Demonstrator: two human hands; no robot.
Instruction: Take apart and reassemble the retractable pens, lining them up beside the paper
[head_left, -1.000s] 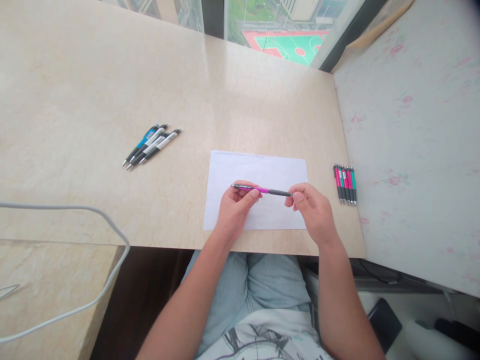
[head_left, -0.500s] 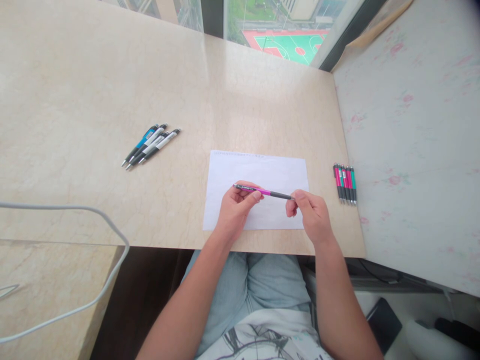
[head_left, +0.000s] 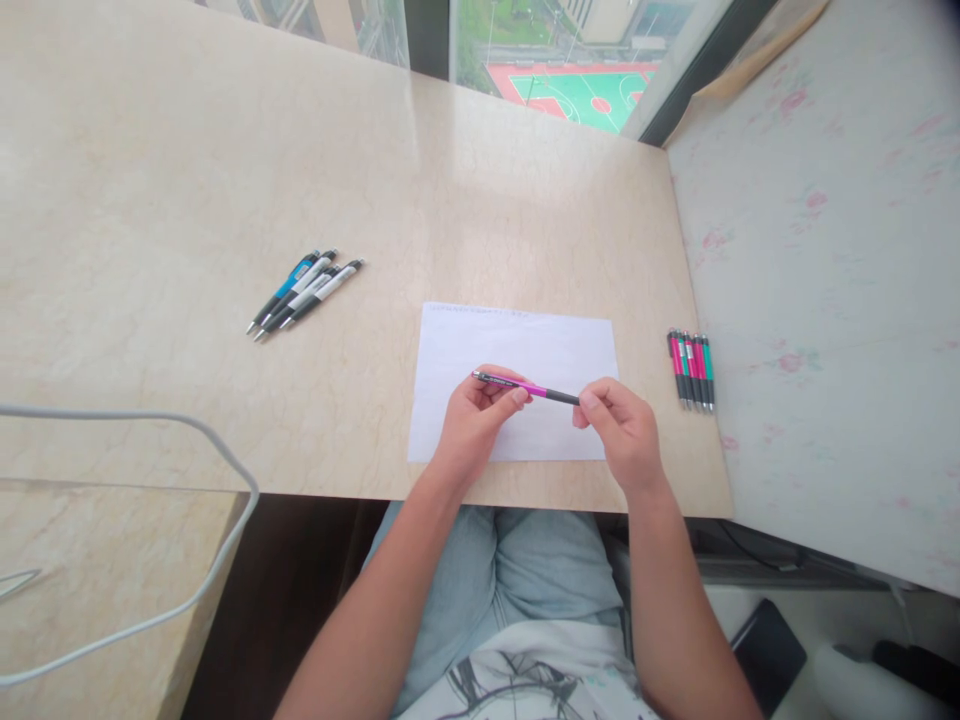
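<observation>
A ballpoint pen point(head_left: 537, 390) with a purple barrel section and black grip spans the gap between my hands, above a white sheet of paper point(head_left: 517, 340). My left hand point(head_left: 480, 412) is closed around its clicker-end half, thumb pressed on the purple part. The thumb and fingers of my right hand point(head_left: 621, 425) pinch the tip end, which they hide. Faint print runs along the paper's top edge.
Left on the table lies a loose group of blue and white pens point(head_left: 304, 295). Several pink and green pens point(head_left: 691, 370) line up beside the flowered wall panel point(head_left: 810, 270). A white cable point(head_left: 217, 455) loops at lower left. The window point(head_left: 555, 60) is behind the table.
My right fingers have slid slightly left and closed further over the pen's tip, which was partly visible before. The left hand keeps its hold, almost unmoved.
</observation>
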